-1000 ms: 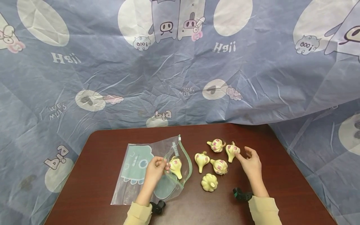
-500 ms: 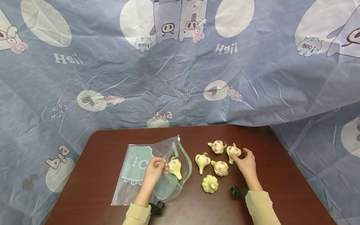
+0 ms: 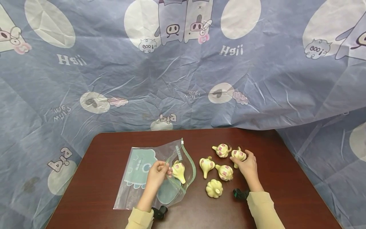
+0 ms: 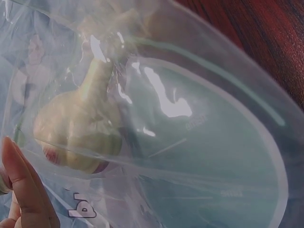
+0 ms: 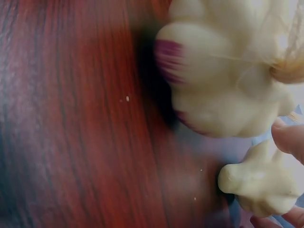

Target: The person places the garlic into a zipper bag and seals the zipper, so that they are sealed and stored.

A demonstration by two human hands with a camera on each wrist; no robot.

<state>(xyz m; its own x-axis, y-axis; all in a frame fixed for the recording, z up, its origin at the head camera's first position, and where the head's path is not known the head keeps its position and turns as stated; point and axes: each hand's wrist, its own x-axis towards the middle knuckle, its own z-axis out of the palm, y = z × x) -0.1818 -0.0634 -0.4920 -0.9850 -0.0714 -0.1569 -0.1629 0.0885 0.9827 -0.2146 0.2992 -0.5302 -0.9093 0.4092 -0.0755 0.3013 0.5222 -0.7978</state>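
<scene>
Free tabletop (image 3: 291, 194) at lower right; lower centre, garlic bulbs (image 3: 225, 172) obstruct passage between zip bag (image 3: 137, 168) and right hand (image 3: 249, 164).

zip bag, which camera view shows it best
The head view: nearly the whole zip bag shows, partly behind the left hand. The left wrist shows only a cropped part; the right wrist, none discernible.

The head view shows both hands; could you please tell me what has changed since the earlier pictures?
The right hand has moved left, and its thumb and fingers now straddle the rightmost garlic bulb; whether they grip it is unclear. The left hand still holds the slider zip bag by its edge, the bagged garlic bulb lies inside its mouth, and the other four garlic bulbs have stayed put.
</scene>
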